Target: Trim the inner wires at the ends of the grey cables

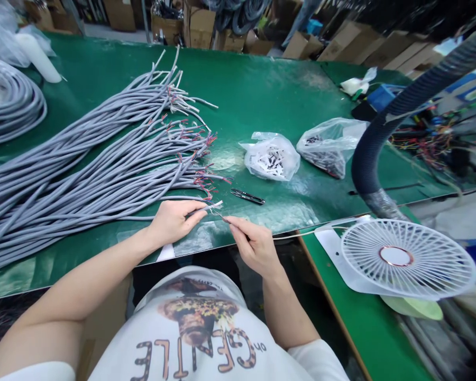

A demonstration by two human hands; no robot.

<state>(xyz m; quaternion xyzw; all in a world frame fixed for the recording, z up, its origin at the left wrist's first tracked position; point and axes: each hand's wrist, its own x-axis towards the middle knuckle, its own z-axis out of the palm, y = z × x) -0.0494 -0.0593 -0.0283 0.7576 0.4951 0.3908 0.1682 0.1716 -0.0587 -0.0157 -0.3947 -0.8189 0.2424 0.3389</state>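
Note:
My left hand [177,221] is closed round the end of a grey cable [137,217], near the front edge of the green table. A pale stripped end [217,204] sticks out past its fingertips. Close by, my right hand [256,242] pinches a thin pointed tool [221,216], its tip at the fine strands of that end; the fingers hide most of the tool. Just beyond the hands lie black thread snips [247,197]. To the left spreads a large bundle of grey cables [103,153], many with thin red and white wires bared at their ends.
Two clear plastic bags of small parts, one nearer [272,156] and one farther [331,145], sit beyond the snips. At the right stand a white fan [408,259] and a thick dark hose [371,143]. A coil of grey cable [14,100] lies far left.

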